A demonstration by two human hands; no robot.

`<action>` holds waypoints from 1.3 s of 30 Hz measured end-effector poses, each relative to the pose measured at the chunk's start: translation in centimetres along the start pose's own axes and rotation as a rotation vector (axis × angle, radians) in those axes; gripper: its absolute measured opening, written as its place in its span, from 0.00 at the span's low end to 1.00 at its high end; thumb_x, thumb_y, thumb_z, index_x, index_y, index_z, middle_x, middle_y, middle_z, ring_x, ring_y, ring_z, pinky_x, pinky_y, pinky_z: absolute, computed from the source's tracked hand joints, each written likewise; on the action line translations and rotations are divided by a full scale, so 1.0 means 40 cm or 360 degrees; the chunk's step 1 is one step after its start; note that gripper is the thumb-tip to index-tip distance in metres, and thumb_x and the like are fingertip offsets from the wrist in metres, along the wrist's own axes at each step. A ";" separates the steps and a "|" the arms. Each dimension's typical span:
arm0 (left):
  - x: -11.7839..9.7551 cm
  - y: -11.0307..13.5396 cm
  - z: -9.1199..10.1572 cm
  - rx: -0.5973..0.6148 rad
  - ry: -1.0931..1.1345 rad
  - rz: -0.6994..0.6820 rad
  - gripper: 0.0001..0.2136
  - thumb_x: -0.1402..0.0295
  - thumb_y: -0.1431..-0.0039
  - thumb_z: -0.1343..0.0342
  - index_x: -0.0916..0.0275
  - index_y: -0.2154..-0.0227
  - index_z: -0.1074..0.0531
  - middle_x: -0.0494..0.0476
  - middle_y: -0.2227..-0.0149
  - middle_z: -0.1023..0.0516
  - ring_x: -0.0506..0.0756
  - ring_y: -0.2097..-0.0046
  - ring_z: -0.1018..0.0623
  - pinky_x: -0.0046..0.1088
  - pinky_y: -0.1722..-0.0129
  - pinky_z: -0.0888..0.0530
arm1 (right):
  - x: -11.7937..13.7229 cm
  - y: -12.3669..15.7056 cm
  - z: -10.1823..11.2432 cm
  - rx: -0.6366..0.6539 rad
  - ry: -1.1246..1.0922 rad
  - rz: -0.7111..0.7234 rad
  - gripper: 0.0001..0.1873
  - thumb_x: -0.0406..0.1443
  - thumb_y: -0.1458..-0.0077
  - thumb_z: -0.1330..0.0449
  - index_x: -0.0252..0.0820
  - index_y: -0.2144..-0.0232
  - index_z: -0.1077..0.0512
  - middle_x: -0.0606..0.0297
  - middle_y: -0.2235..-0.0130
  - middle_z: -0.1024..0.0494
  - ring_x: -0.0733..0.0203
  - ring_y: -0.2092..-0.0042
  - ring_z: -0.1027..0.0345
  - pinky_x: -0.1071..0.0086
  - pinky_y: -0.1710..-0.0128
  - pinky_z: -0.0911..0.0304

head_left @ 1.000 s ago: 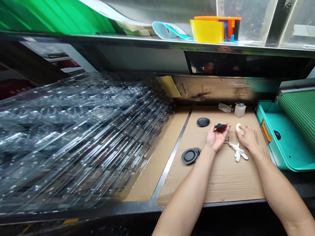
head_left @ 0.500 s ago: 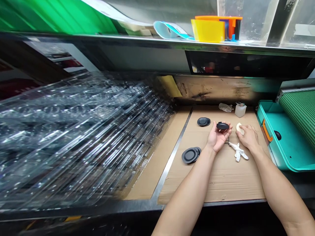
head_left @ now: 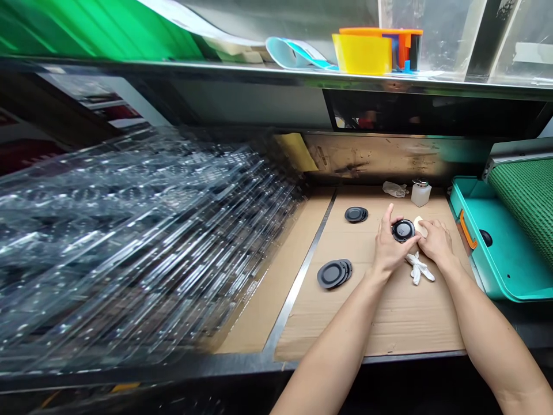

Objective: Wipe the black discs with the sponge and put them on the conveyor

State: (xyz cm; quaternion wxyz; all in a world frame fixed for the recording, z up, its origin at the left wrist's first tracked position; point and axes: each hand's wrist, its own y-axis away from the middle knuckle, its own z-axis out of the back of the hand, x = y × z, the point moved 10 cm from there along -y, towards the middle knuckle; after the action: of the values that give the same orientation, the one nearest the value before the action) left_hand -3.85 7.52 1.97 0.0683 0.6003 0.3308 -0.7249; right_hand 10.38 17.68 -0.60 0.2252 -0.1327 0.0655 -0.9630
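1. L hand [head_left: 390,246]: fingers curled, black disc [head_left: 403,230] held at fingertips, face up.
2. R hand [head_left: 436,242]: fingers narrow, against pale pad [head_left: 418,225] just beside disc; grip unconfirmed.
3. Step judged: disc handling; steady L hold judged needed.
4. Black disc stack [head_left: 334,274] left of L fingers; glass bottle [head_left: 420,193] beyond R fingers.

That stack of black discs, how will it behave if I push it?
The black disc stack would probably slide apart, since its discs sit offset. They look thin, so likely light. Lying flat on the cardboard they shouldn't roll, though one on edge might.
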 end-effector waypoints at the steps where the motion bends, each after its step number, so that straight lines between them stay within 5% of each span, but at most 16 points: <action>1: -0.008 0.003 -0.002 0.0022 0.0013 0.0015 0.47 0.67 0.55 0.26 0.51 0.32 0.43 0.59 0.46 0.24 0.60 0.42 0.26 0.38 0.38 0.33 | 0.000 0.001 0.001 0.0005 -0.0003 -0.0008 0.23 0.45 0.35 0.45 0.48 0.41 0.28 0.56 0.47 0.26 0.48 0.46 0.36 0.61 0.48 0.42; 10: -0.020 0.015 -0.005 0.0044 0.0169 0.0116 0.43 0.68 0.55 0.27 0.49 0.35 0.38 0.57 0.44 0.25 0.60 0.39 0.29 0.36 0.35 0.37 | 0.006 0.002 0.008 -0.0006 -0.0008 0.0018 0.23 0.44 0.34 0.46 0.47 0.41 0.29 0.55 0.47 0.26 0.47 0.45 0.37 0.60 0.47 0.43; 14: 0.011 0.002 -0.009 0.0166 -0.0214 0.0114 0.15 0.57 0.42 0.36 0.56 0.55 0.21 0.59 0.56 0.19 0.59 0.52 0.22 0.33 0.47 0.30 | 0.002 0.001 0.003 -0.0007 -0.0017 -0.0001 0.22 0.46 0.34 0.46 0.48 0.43 0.27 0.56 0.48 0.26 0.49 0.47 0.36 0.60 0.47 0.43; 18: 0.077 -0.014 0.014 0.0274 -0.0919 0.0286 0.22 0.51 0.32 0.52 0.59 0.70 0.21 0.63 0.70 0.21 0.62 0.60 0.22 0.38 0.55 0.30 | 0.000 -0.002 0.004 -0.0052 -0.0034 -0.0010 0.21 0.47 0.35 0.45 0.49 0.44 0.27 0.58 0.48 0.25 0.49 0.46 0.36 0.61 0.47 0.43; 26: 0.083 -0.015 0.035 0.0263 -0.1362 0.0217 0.24 0.51 0.33 0.52 0.63 0.46 0.27 0.71 0.47 0.26 0.69 0.42 0.31 0.44 0.45 0.33 | -0.002 -0.002 0.002 -0.0048 -0.0038 -0.0006 0.21 0.46 0.36 0.44 0.48 0.44 0.26 0.57 0.49 0.25 0.49 0.46 0.36 0.61 0.47 0.43; 33: 0.078 0.003 0.021 0.0673 -0.1194 0.0197 0.30 0.57 0.49 0.34 0.62 0.44 0.29 0.69 0.41 0.28 0.69 0.37 0.34 0.42 0.38 0.38 | -0.001 0.001 0.003 -0.0049 -0.0062 -0.0023 0.22 0.47 0.35 0.45 0.48 0.43 0.27 0.57 0.48 0.25 0.49 0.47 0.35 0.61 0.46 0.43; 39: 0.067 0.014 -0.006 0.0702 -0.1236 0.0244 0.29 0.66 0.52 0.34 0.62 0.44 0.28 0.69 0.42 0.26 0.70 0.39 0.31 0.43 0.40 0.35 | -0.002 0.003 0.009 -0.0068 -0.0053 0.0001 0.20 0.46 0.36 0.44 0.48 0.46 0.25 0.57 0.50 0.25 0.49 0.46 0.36 0.61 0.47 0.43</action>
State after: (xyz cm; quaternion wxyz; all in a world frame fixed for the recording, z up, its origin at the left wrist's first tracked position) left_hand -4.08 8.03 -0.70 0.1112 0.3069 0.0728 -0.9424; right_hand 10.61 17.57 -0.29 0.2237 -0.1537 0.0825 -0.9589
